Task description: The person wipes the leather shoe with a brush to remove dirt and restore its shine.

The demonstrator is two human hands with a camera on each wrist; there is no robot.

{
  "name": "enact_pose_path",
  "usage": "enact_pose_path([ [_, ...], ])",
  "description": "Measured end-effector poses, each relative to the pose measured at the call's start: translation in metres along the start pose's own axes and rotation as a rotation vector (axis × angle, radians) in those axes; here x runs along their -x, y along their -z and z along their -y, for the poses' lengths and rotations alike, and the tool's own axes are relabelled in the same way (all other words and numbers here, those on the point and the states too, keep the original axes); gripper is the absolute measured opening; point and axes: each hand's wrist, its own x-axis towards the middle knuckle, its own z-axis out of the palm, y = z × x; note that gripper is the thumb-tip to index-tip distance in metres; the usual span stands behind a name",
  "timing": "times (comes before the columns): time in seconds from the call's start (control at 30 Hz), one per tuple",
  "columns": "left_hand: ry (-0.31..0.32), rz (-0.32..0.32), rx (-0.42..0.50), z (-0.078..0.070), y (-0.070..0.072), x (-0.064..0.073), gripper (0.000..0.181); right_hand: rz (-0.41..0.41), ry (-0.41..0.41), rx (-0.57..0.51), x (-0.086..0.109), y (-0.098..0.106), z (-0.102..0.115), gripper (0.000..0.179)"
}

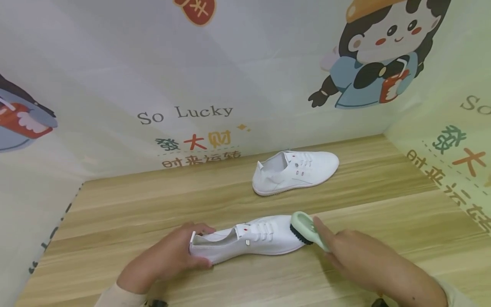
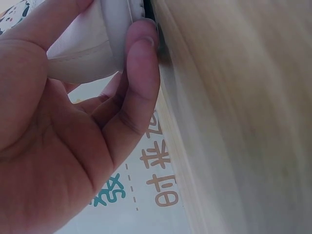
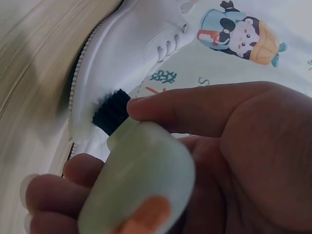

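Note:
A white lace-up shoe (image 1: 264,234) lies on the wooden surface, its toe pointing right. My left hand (image 1: 172,251) grips it by the heel, thumb on the near side and fingers around the far side. In the left wrist view the fingers curl about the heel (image 2: 83,63). With my right hand (image 1: 353,256) I hold a pale green brush (image 1: 307,226) with dark bristles. Those bristles (image 3: 112,111) touch the toe of the shoe in the right wrist view.
A second white shoe (image 1: 299,170) sits farther back, toe to the right. The wood-grain tabletop (image 1: 145,200) meets a printed cloth backdrop (image 1: 249,76) behind, with further cloth at the left and right sides.

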Motion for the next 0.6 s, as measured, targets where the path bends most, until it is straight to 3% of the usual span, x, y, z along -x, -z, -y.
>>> enact_pose_path([
  [0.27, -0.034, -0.013, -0.009, 0.002, -0.001, 0.001, 0.062, -0.064, 0.069, 0.013, -0.003, -0.006, 0.007, 0.077],
  [0.6, -0.03, -0.018, -0.012, 0.002, -0.002, 0.001, 0.061, -0.122, 0.005, 0.038, -0.011, -0.011, 0.006, 0.078],
])
